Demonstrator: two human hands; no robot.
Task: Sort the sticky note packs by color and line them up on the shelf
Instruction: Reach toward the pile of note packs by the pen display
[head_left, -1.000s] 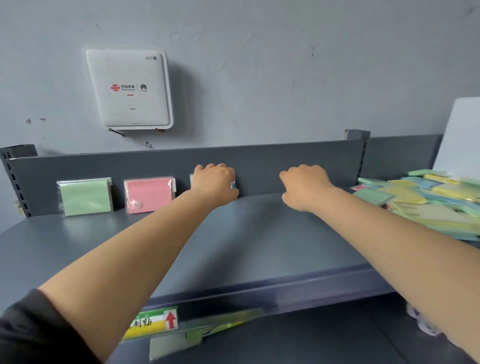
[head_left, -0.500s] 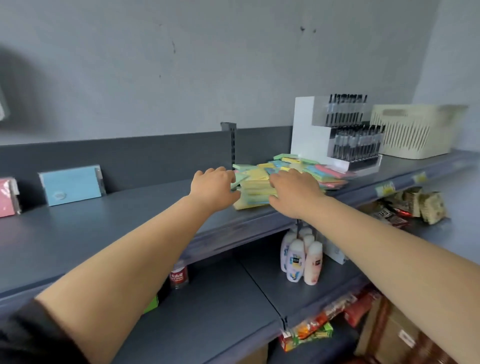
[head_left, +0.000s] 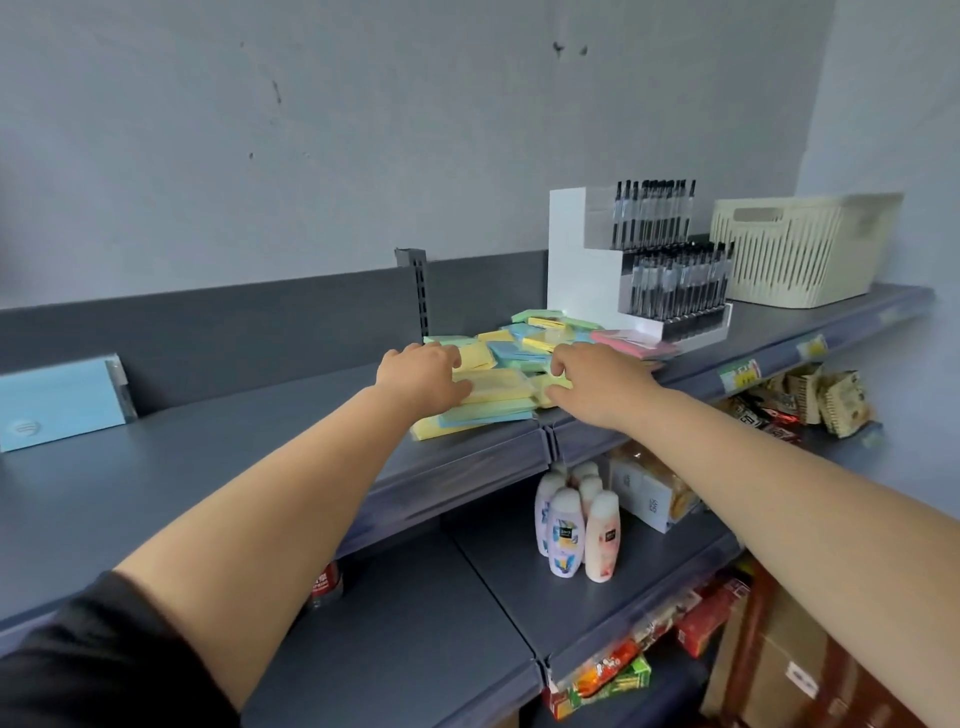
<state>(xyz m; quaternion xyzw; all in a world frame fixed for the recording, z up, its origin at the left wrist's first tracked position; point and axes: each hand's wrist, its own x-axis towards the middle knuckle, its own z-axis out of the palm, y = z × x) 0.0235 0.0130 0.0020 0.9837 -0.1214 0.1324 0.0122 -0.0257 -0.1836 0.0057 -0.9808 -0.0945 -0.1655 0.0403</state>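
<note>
Your left hand rests on the pile of sticky note packs at the centre of the shelf, fingers over a yellow pack. Your right hand touches the pile from 3 o'clock, fingers bent. A blue pack leans upright against the back panel at 9 o'clock. A pen display and cream basket stand at 2 o'clock; bottles stand below at 5 o'clock.

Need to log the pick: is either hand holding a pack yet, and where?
Cannot tell: left hand rests on a yellow pack; right hand touches the pile.
</note>
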